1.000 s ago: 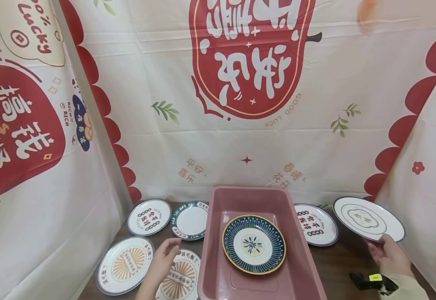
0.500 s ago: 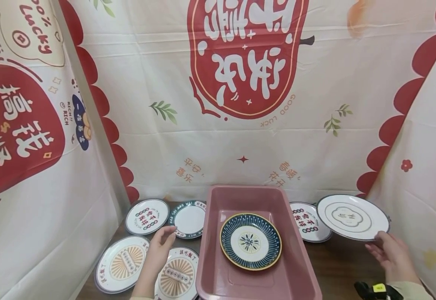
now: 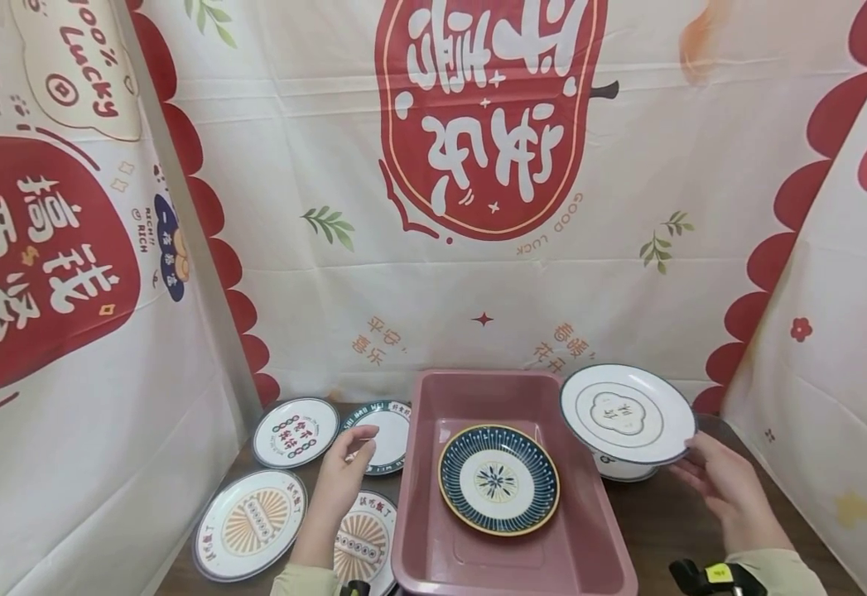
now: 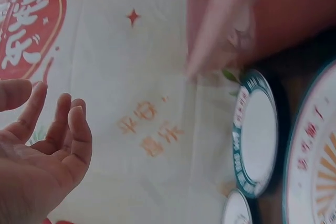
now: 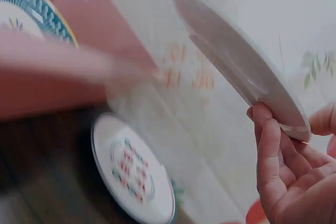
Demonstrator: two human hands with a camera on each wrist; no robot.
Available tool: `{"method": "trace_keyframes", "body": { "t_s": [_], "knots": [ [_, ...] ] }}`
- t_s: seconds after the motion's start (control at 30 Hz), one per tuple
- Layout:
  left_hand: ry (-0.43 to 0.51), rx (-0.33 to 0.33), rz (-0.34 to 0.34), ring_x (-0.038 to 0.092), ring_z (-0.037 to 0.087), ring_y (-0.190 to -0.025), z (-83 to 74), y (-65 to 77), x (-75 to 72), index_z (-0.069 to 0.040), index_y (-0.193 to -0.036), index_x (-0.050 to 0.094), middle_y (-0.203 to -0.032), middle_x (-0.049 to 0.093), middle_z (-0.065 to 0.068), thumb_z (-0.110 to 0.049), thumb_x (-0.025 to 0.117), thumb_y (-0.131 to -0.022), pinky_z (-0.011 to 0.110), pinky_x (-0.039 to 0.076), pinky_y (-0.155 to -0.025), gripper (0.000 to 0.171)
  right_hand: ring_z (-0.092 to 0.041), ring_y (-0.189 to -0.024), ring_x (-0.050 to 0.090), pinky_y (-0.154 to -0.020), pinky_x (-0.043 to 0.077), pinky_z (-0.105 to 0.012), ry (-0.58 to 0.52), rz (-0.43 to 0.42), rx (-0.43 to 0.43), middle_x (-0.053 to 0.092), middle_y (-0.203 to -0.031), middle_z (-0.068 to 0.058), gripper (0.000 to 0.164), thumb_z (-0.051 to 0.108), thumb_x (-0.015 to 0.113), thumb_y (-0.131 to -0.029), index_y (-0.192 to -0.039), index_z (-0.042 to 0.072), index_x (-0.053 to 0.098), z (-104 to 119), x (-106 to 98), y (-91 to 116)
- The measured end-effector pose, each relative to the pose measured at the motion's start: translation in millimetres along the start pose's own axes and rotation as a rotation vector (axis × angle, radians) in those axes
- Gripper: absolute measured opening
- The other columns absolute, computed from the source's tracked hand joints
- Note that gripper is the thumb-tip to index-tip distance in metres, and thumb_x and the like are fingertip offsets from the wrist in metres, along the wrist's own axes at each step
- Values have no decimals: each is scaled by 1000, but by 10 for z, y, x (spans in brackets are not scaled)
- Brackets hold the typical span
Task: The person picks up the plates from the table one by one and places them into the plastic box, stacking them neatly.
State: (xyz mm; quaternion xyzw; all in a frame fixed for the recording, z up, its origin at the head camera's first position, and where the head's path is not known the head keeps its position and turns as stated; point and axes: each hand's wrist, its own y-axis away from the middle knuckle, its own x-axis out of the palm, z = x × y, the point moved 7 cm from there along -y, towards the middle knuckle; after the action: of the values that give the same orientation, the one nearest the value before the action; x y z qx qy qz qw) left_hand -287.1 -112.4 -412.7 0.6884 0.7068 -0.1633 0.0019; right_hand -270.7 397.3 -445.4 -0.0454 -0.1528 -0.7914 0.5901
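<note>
Right hand (image 3: 724, 484): fingers pinching raised plate (image 3: 628, 414), right of tub (image 3: 522, 564)
Left hand (image 3: 344, 468): fingers relaxed, empty
Lower plate (image 3: 624, 471): mostly hidden, head view

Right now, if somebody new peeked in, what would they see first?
Probably the pink tub low in the middle, with a blue-rimmed flower plate inside. Next comes the white plate the right hand holds up near the tub's right side. The red patch with white writing, high on the cloth behind, stands out too.

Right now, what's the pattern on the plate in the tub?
The plate: floral centre on white, dark blue lined band, yellow rim; head view best.
</note>
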Motion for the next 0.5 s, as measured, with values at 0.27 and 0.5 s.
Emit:
{"method": "trace_keyframes", "body": {
  "t_s": [0.27, 0.5],
  "knots": [
    [66, 103, 53, 51, 29, -109, -210, -139, 341, -2, -118, 56, -116, 57, 14, -15, 54, -93, 36, 44, -83, 28, -3, -67, 59, -61, 51, -19, 100, 128, -106, 62, -72, 7, 34, 11, 45, -95, -76, 32, 63, 46, 620, 145],
    [142, 13, 176, 54, 35, -106, -300, -214, 711, 5, -126, 47, -119, 54, 23, -18, 47, -97, 39, 50, -82, 37, -4, -64, 60, -59, 52, -20, 135, 141, -112, 63, -67, 5, 26, 14, 48, -95, -77, 24, 64, 7, 1098, 202]
  ]
}}
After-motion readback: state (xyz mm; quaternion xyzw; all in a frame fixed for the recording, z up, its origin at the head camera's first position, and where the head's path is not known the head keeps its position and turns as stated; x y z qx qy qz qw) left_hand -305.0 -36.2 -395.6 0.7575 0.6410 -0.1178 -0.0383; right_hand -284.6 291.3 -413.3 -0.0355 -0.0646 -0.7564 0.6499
